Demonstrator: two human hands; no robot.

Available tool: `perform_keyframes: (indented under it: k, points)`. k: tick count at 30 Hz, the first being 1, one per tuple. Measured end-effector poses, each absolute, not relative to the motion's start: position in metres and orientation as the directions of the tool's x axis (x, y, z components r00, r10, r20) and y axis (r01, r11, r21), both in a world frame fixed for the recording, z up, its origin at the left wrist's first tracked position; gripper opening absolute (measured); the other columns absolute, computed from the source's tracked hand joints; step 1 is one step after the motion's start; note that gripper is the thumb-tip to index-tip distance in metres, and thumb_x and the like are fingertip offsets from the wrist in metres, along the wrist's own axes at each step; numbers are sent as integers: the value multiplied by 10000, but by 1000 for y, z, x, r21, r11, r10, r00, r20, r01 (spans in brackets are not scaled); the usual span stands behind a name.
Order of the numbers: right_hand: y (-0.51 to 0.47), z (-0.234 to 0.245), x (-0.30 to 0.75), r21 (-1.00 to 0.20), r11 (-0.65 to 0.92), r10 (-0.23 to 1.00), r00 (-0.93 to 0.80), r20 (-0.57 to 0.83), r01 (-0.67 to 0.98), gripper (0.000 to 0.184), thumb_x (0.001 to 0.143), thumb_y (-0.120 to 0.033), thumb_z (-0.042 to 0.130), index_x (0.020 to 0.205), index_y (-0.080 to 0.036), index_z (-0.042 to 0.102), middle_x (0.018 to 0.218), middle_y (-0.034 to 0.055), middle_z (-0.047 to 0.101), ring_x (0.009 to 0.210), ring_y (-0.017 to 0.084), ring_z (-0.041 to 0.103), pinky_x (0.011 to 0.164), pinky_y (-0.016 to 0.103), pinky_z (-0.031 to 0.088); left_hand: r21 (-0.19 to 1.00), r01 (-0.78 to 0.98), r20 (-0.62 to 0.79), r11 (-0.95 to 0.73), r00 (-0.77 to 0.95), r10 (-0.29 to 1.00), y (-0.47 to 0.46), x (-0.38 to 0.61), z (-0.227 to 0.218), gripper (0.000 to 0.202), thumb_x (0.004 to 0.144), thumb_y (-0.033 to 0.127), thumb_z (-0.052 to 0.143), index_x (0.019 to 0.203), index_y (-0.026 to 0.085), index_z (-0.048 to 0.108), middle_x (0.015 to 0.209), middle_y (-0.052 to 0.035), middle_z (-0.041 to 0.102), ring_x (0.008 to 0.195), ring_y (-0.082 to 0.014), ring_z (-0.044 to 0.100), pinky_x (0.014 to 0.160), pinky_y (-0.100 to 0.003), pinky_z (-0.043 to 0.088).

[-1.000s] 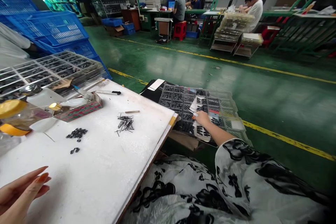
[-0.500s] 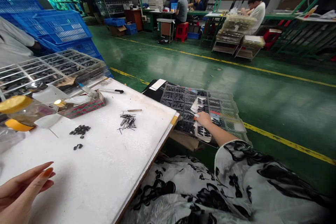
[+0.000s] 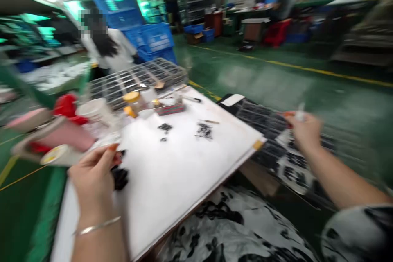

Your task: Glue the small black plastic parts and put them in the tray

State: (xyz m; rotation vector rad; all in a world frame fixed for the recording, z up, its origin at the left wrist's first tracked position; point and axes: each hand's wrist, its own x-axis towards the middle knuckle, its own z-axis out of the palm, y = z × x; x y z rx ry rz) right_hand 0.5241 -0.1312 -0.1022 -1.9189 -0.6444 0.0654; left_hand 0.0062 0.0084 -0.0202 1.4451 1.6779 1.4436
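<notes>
Hands working over a white board (image 3: 184, 172): the left hand (image 3: 93, 176) is curling its fingers together just beside a dark clump of small black parts (image 3: 119, 179), which is lying on the board's left side, to the right of the fingertips, and blur is hiding whether anything is pinched. That left hand is the nearer one; the clump is showing no clear long axis. The right hand (image 3: 303, 133), well apart, is pinching a pale stick (image 3: 300, 112) above a tray of black parts (image 3: 270, 151). Smaller black heaps (image 3: 166, 127) are lying farther up the board, while a bracelet (image 3: 96, 226) is circling the left wrist.
</notes>
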Motion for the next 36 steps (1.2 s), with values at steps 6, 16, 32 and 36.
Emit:
perform_keyframes:
  k: [6, 16, 32, 36]
  points:
    - [-40, -34, 415, -917, 254, 724, 569, 391, 307, 136, 728, -386, 726, 846, -319, 715, 795, 100, 624, 586, 155, 518, 533, 374, 349, 867, 465, 373, -181, -363, 854, 12, -31, -11, 188, 663, 323, 668, 736, 158, 720, 551, 18, 579, 509, -117, 479, 501, -244, 372]
    - [40, -6, 212, -959, 281, 958, -59, 280, 28, 282, 658, -408, 758, 721, -147, 670, 520, -18, 500, 460, 85, 433, 437, 235, 359, 243, 969, 360, -44, -48, 932, 24, -23, -33, 279, 794, 196, 567, 1020, 252, 720, 1101, -56, 663, 1087, -260, 499, 933, -371, 385]
    - [23, 14, 312, -944, 242, 941, 183, 285, 224, 210, 662, -351, 726, 719, -159, 664, 524, -19, 509, 467, 84, 440, 453, 221, 341, 140, 989, 172, -54, 29, 985, 26, -17, -30, 309, 797, 210, 462, 931, 219, 740, 940, -107, 726, 908, -302, 626, 795, -410, 423]
    - [-1, 2, 331, -788, 111, 990, 3, 142, 605, 196, 699, -355, 685, 724, -161, 705, 588, -2, 604, 546, 116, 524, 522, 233, 368, 181, 983, 171, -24, -8, 985, 29, -24, -32, 306, 792, 224, 463, 925, 239, 738, 927, -74, 733, 872, -303, 638, 706, -374, 425]
